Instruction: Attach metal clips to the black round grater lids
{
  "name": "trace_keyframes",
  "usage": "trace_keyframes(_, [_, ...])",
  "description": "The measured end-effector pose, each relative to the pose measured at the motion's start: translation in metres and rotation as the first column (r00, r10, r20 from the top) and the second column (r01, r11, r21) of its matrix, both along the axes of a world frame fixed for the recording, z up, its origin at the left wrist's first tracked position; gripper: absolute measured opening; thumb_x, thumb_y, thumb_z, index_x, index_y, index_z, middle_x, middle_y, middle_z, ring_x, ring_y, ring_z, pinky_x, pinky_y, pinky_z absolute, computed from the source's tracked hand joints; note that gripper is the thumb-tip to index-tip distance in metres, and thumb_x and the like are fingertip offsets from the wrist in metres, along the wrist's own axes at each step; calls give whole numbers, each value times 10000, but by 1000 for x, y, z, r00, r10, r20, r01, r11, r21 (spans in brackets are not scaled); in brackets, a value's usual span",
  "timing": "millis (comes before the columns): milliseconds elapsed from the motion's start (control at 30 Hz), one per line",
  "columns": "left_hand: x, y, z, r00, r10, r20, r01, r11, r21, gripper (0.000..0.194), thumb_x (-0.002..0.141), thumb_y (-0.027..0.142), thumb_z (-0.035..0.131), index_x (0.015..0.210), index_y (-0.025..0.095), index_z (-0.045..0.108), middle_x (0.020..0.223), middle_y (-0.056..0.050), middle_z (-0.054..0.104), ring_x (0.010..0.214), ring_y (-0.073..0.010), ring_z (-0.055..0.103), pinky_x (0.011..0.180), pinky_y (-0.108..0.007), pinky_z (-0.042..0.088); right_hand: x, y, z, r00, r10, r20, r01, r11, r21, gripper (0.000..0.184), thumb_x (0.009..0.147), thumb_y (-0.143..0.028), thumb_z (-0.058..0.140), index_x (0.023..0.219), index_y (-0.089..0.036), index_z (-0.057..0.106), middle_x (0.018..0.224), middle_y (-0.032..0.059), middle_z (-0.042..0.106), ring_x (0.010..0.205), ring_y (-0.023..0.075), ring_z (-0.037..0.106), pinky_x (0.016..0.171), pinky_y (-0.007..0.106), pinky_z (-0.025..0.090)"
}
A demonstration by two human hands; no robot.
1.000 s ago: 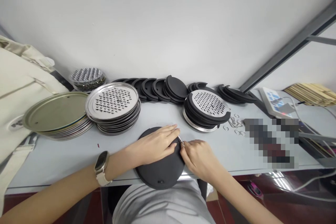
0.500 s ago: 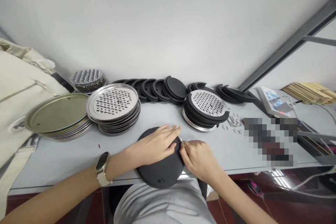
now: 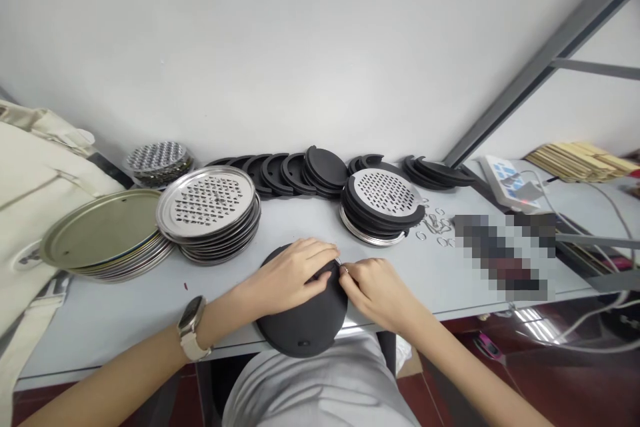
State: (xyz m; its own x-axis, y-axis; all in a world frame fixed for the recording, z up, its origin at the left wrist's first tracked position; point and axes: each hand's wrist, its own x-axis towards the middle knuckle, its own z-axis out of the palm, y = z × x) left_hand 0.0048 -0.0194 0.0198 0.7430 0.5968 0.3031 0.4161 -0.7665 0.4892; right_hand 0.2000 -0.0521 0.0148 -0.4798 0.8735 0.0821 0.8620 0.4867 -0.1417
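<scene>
A black round disc [image 3: 305, 323] lies at the table's front edge, partly over my lap, with a small slot near its lower rim. My left hand [image 3: 293, 277] rests across the top of it, holding it down, fingers stretched toward its right rim and thumb bent on the surface. At that rim my right hand [image 3: 373, 287] is closed in a pinch on a small shiny metal piece [image 3: 343, 267]. Its exact kind is mostly hidden by the fingers. Behind the right hand stands a stack of black holders with a perforated grater plate [image 3: 387, 191] on top.
Loose metal rings and clips [image 3: 440, 223] lie to the right. At left are stacked metal grater plates [image 3: 207, 203], olive trays [image 3: 105, 230] and a cream bag [image 3: 45, 180]. Black curved pieces [image 3: 275, 173] line the wall. A power strip [image 3: 505, 180] and wooden pieces [image 3: 580, 160] stand farther right.
The view has shifted slightly. My right hand has moved up a little along the disc's rim, and less of the metal piece shows. The left hand stays on the disc.
</scene>
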Motion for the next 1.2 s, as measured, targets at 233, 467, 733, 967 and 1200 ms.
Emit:
trace_keyframes(233, [-4, 9, -1, 1000, -12, 15, 13, 997, -78, 436, 886, 162, 537, 1312, 225, 474, 1198, -51, 615, 1140, -197, 539, 1013, -363, 416, 1, 4, 0, 990, -46, -132, 34, 995, -91, 418, 951, -198, 361, 541, -185, 443, 477, -18, 516, 436, 102, 376, 529, 284, 186])
trace_keyframes(467, [-10, 25, -4, 996, -67, 51, 77, 972, -223, 404, 838, 171, 609, 1235, 234, 569, 1177, -31, 646, 1127, -186, 563, 1004, -321, 415, -4, 10, 4, 942, -136, -308, 49, 960, -275, 419, 923, -240, 377, 508, -186, 372, 460, -43, 392, 466, 93, 321, 503, 248, 214])
trace_keyframes(733, [-10, 28, -6, 998, -45, 47, 56, 965, -255, 485, 808, 164, 620, 1272, 271, 532, 1207, -17, 632, 1116, -195, 564, 995, -330, 413, -2, 18, 3, 818, -227, -529, -26, 904, -428, 153, 808, -185, 448, 660, -199, 409, 578, -60, 423, 536, 97, 382, 512, 221, 274])
trace_keyframes(967, [-12, 25, -1, 990, 84, -115, -91, 994, -55, 518, 814, 268, 598, 1308, 226, 447, 1210, -65, 575, 1153, -265, 476, 996, -422, 376, 7, 23, -4, 703, -268, -659, -120, 869, -481, 186, 793, -161, 455, 643, -203, 353, 575, -75, 312, 549, 90, 309, 517, 225, 256])
trace_keyframes(1200, [-11, 23, 6, 960, 130, -247, -116, 991, 70, 241, 878, 404, 525, 955, 176, 527, 965, -69, 502, 912, -236, 493, 822, -381, 435, 0, 18, -8, 754, -246, -609, -38, 909, -414, 173, 818, -164, 453, 666, -204, 380, 574, -68, 393, 551, 98, 368, 535, 231, 269])
